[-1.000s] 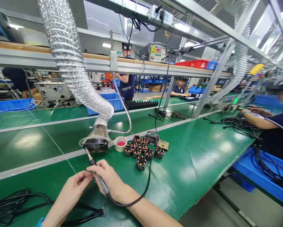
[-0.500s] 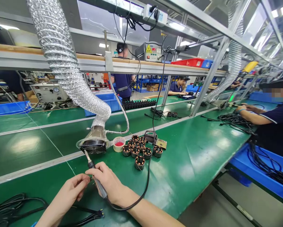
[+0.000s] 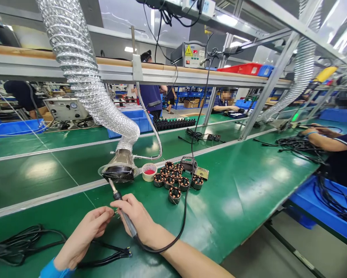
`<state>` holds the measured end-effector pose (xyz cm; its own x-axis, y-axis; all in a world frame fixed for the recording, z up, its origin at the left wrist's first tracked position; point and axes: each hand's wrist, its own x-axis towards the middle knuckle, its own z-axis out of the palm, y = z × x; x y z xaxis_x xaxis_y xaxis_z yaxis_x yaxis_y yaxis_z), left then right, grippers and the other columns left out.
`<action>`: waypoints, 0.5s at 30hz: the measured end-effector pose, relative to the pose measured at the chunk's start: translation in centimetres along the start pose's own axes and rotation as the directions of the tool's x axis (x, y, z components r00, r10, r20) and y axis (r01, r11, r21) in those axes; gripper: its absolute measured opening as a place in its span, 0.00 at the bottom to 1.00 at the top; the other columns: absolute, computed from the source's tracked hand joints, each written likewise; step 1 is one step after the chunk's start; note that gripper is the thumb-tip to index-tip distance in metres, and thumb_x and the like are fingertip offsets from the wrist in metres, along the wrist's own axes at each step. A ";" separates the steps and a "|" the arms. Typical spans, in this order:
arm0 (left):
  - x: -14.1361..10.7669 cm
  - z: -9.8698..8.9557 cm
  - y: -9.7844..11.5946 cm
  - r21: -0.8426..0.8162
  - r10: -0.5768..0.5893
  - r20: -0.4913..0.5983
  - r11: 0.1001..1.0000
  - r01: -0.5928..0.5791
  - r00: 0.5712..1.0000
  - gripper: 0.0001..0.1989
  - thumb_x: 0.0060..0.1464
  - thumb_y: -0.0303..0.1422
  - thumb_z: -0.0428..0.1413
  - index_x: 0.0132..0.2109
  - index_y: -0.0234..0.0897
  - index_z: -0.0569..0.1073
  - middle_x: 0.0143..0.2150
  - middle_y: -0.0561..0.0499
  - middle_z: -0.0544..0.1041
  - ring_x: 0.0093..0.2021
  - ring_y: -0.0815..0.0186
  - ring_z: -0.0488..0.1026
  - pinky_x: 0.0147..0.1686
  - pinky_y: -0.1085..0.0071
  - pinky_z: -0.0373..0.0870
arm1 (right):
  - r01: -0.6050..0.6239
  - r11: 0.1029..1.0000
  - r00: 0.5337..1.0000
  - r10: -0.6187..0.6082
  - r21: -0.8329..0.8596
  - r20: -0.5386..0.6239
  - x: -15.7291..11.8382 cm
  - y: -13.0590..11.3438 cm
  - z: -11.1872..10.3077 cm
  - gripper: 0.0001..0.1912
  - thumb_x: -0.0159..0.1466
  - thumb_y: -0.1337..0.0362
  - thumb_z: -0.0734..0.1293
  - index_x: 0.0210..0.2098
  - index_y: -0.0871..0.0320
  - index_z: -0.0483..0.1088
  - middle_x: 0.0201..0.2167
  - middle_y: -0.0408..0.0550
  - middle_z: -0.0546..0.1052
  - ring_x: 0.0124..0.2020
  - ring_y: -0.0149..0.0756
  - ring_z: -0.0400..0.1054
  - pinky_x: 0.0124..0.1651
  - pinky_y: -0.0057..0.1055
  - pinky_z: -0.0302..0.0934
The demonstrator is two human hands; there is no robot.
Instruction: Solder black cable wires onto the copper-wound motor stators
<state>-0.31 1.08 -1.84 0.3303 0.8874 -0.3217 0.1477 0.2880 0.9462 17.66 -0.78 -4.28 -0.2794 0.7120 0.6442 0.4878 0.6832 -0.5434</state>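
2 forearms (image 3: 190,256) angle inward, left hand (image 3: 90,228) pinching thin wire (image 3: 116,212), right hand (image 3: 139,219) wrapped around soldering iron (image 3: 117,195).

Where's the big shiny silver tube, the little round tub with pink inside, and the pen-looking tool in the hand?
Silver tube (image 3: 82,73): head view, on its crinkly side.
Round tub (image 3: 147,177): head view, on its pale outer wall.
Pen-looking tool (image 3: 129,224): head view, on its grey handle.
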 end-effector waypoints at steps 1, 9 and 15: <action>-0.1 0.0 0.2 0.001 0.000 -0.008 1.000 0.000 1.000 0.22 0.47 0.51 0.61 0.30 0.35 0.67 0.24 0.60 0.53 0.22 0.75 0.43 0.21 0.76 0.40 | 0.009 1.000 0.999 -0.009 0.022 -0.032 0.1 -0.1 -0.2 0.22 0.66 0.74 0.62 0.58 0.52 0.66 0.43 0.47 0.67 0.39 0.33 0.67 0.44 0.25 0.64; -0.2 -0.4 1.4 0.036 -0.019 0.015 0.999 0.018 1.000 0.16 0.47 0.43 0.59 0.29 0.34 0.66 0.23 0.60 0.56 0.21 0.76 0.45 0.20 0.75 0.39 | -0.047 0.981 0.944 0.105 0.188 -0.313 1.1 -1.8 -2.9 0.08 0.70 0.67 0.61 0.43 0.57 0.73 0.35 0.46 0.77 0.35 0.34 0.72 0.41 0.29 0.64; -0.5 -0.3 2.1 0.028 -0.063 0.035 0.998 0.062 0.997 0.15 0.46 0.41 0.58 0.29 0.34 0.66 0.21 0.61 0.55 0.19 0.78 0.43 0.20 0.73 0.36 | -0.011 0.967 0.925 0.107 0.256 -0.365 0.6 -2.0 -3.2 0.12 0.69 0.67 0.60 0.31 0.57 0.72 0.27 0.42 0.75 0.28 0.32 0.70 0.33 0.27 0.62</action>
<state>-0.40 1.36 0.28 0.3529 0.8543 -0.3817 0.1942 0.3322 0.9230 19.16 -2.29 -1.10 0.0961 0.6723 0.7340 0.2629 0.6941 -0.6702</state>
